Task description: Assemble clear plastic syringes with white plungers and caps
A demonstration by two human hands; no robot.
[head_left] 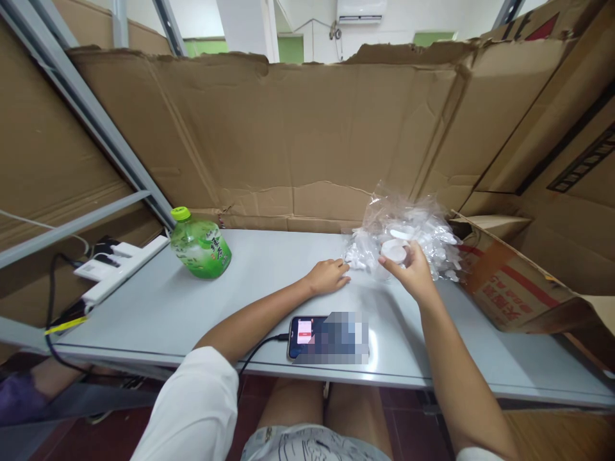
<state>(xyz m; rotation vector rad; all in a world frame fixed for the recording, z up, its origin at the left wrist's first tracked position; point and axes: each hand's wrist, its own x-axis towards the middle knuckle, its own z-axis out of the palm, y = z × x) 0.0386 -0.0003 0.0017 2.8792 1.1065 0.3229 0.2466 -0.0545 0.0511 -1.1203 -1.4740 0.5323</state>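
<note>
Resting beyond the phone (307, 334) on the surface (192, 307), the left hand (327, 275) lies loosely curled, holding nothing; the right hand (412, 269) pinches a white plastic cap (394, 251), just before the bag of caps (408, 230).

Cardboard walls (307, 128) around grey table (202, 314)

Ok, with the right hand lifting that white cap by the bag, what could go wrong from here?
1. The clear bag of white parts lies open beside the right hand, and loose pieces sit by the left hand; a nudge could scatter them.
2. The white cap is pinched only at the fingertips, so it may slip.
3. The phone lies near the table edge with its cable hanging; a forearm could snag it.
</note>
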